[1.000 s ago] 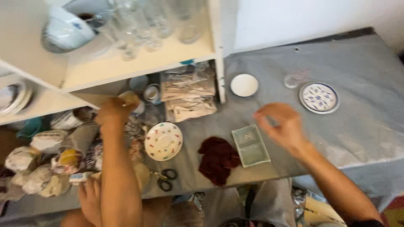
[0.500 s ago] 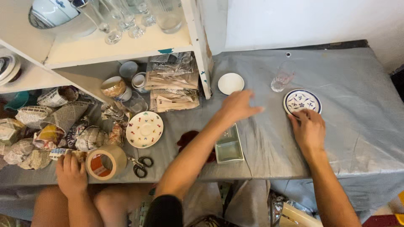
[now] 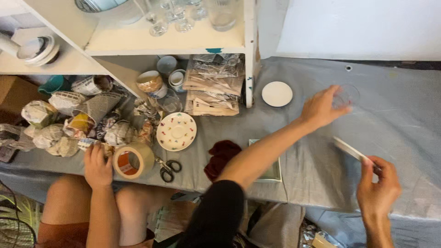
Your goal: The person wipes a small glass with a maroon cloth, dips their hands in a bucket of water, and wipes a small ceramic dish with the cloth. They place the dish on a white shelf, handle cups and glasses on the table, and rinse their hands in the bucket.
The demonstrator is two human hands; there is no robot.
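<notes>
While left hand (image 3: 321, 109) closes its grip round clear glass (image 3: 345, 95), right hand (image 3: 377, 187) pinches tilted plate (image 3: 353, 150).

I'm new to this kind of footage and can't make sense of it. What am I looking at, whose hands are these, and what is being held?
There is no machine here. The single picture comes from a camera worn on a person's head, looking down at a grey-covered table.

The left hand, on the black-sleeved arm, is stretched across to a clear glass. Its fingertips are at the glass, but the grip is unclear. The right hand pinches a small plate, seen edge-on and blurred.

A third hand, lower left beside a tape roll, seems to be another person's.

Also on the table are a white saucer, a flowered plate, scissors, a dark red cloth and paper-wrapped bundles.
</notes>
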